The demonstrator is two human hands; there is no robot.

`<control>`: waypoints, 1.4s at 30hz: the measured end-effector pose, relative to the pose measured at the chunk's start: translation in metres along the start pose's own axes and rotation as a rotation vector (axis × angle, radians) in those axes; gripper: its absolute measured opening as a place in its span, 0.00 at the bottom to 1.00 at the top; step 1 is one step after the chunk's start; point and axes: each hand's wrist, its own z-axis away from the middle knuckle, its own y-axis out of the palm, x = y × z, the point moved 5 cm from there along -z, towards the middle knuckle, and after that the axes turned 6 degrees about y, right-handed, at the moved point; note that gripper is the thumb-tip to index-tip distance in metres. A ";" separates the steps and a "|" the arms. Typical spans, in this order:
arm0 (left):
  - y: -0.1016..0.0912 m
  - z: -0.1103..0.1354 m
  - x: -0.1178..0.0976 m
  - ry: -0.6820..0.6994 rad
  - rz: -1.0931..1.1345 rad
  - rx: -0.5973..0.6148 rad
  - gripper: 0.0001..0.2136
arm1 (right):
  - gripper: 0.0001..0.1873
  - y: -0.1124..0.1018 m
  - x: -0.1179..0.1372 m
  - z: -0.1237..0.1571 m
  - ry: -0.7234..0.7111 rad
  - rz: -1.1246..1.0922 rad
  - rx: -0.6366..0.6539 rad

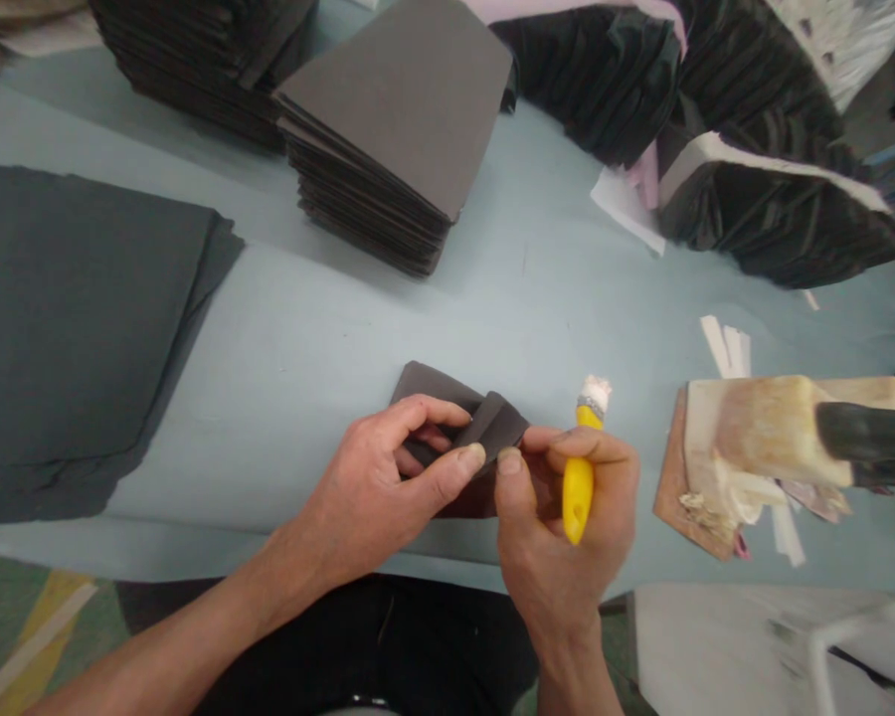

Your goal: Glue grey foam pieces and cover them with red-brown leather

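Note:
A dark grey sheet piece (pixel 496 423), partly folded over, lies at the near edge of the table between my hands. My left hand (pixel 395 487) is closed on its left part, thumb on top and fingers curled beneath the fold. With thumb and index finger, my right hand (pixel 571 507) pinches the piece's right edge. The same hand also keeps a yellow-handled brush (pixel 578 487) between its fingers, its pale, crusted bristles pointing away from me. The underside of the piece and some fingertips are hidden.
A stack of dark grey pieces (pixel 410 109) stands ahead, with a darker stack (pixel 194 60) beside it. Black sheets (pixel 89 318) lie at left. Black bundles (pixel 776 209) sit at the far right. A glue-stained cream container (pixel 761 438) stands right, near white strips (pixel 727 346).

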 end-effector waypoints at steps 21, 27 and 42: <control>-0.028 0.019 -0.008 0.302 -0.377 -0.357 0.12 | 0.11 0.002 -0.004 0.001 0.087 -0.009 -0.065; -0.015 0.034 -0.001 0.142 -0.235 -0.020 0.28 | 0.11 0.007 -0.002 -0.001 0.079 -0.027 -0.064; -0.005 0.009 -0.004 0.172 -0.501 0.042 0.11 | 0.11 0.024 0.015 -0.004 -0.071 0.023 -0.042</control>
